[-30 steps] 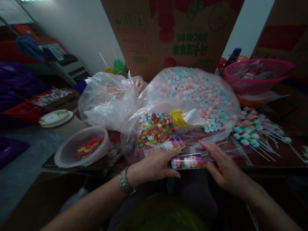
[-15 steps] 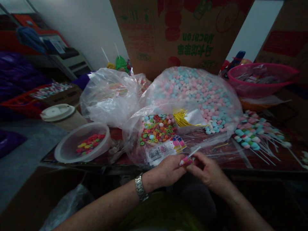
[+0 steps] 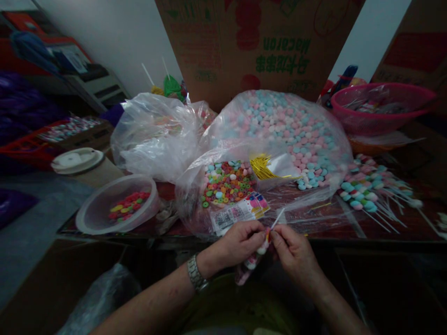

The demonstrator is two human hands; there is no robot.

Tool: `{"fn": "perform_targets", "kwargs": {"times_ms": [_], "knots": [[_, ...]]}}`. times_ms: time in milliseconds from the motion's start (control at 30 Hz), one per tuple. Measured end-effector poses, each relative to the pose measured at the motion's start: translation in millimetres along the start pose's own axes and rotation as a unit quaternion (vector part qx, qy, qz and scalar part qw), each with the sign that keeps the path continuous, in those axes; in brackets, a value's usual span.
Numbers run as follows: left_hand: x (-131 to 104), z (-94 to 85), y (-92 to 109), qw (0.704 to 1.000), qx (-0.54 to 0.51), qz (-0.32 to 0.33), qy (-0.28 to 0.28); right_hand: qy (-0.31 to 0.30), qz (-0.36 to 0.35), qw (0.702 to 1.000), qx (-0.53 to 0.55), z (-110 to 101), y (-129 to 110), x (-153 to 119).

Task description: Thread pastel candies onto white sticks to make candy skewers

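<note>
Above my lap, near the table's front edge, both hands are closed on one candy skewer [image 3: 256, 258] in a printed clear wrapper. Its white stick [image 3: 278, 217] points up and away from me between the hands. My left hand [image 3: 239, 244] grips the wrapped candy near its upper end, with the rest hanging below the fingers. My right hand [image 3: 295, 249] pinches the wrapper around the base of the stick. Whether its fingertips also hold a tie cannot be made out. Just beyond lie flat printed wrappers [image 3: 240, 211] and a bunch of gold twist ties [image 3: 261, 167].
A large clear bag of pastel candies [image 3: 310, 135] covers the table's middle, with ring candies [image 3: 228, 184] at its front. Left stand a plastic bowl [image 3: 84, 218] and a lidded cup [image 3: 78, 160]. Right are candy skewers [image 3: 363, 195] and a pink basket [image 3: 384, 121].
The skewer has swung from lying nearly flat to a steeper tilt, its wrapped candy now hanging below my left hand. My right fingers have closed in at the stick's base. The view has shifted slightly.
</note>
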State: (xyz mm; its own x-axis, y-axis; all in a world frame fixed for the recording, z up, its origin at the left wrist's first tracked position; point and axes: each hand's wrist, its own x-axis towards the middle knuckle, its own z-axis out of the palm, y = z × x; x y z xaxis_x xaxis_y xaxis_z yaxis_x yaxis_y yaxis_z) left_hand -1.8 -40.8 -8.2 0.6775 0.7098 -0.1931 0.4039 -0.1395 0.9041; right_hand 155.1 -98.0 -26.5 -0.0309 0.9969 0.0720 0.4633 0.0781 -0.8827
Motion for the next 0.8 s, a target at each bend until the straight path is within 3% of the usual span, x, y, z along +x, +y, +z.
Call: {"fn": "perform_targets", "kwargs": {"times_ms": [67, 133, 200, 300, 400, 467, 533, 600, 633, 700, 733, 800], "knots": [[-2.4, 5.2, -1.5, 0.990, 0.089, 0.067, 0.083, 0.030, -0.018, 0.998, -0.052, 4.7, -2.1, -0.3], [-4.7, 9.7, -2.8, 0.986, 0.078, 0.083, 0.122, 0.041, -0.015, 0.998, -0.044, 8.7, -3.9, -1.7], [-6.0, 12.5, -3.7, 0.994, -0.019, 0.043, 0.099, 0.041, 0.004, 0.999, 0.007, 12.8, -3.7, -4.5], [-6.0, 11.4, -3.8, 0.993, -0.115, -0.027, 0.012, 0.044, 0.014, 0.999, 0.014, 18.8, 0.8, -9.5], [-6.7, 5.7, -4.6, 0.995, -0.083, -0.032, -0.044, 0.046, -0.008, 0.999, -0.020, 18.4, 4.8, -8.7], [-9.1, 3.4, -8.2, 0.998, -0.020, -0.016, -0.061, 0.066, 0.010, 0.997, 0.049, 8.5, 4.6, -2.4], [-12.5, 4.3, -14.5, 0.998, 0.039, -0.012, -0.051, 0.107, 0.049, 0.980, 0.159, -10.4, 2.0, 7.0], [-14.9, 6.7, -20.8, 0.998, 0.025, -0.056, -0.014, 0.174, 0.047, 0.959, 0.219, -31.9, -1.5, 14.6], [-15.1, 7.5, -22.7, 0.996, -0.005, -0.088, 0.007, 0.200, 0.018, 0.959, 0.198, -40.2, -3.1, 16.6], [-13.2, 7.3, -22.4, 0.987, -0.074, -0.136, 0.029, 0.200, -0.107, 0.972, 0.060, -46.3, -5.7, 16.0], [-11.5, 6.3, -20.3, 0.985, -0.095, -0.141, 0.023, 0.168, -0.187, 0.967, -0.041, -43.7, -6.4, 14.2], [-8.0, 3.1, -13.7, 0.987, -0.106, -0.123, -0.012, 0.062, -0.331, 0.915, -0.224, -30.8, -6.5, 10.0]]}}
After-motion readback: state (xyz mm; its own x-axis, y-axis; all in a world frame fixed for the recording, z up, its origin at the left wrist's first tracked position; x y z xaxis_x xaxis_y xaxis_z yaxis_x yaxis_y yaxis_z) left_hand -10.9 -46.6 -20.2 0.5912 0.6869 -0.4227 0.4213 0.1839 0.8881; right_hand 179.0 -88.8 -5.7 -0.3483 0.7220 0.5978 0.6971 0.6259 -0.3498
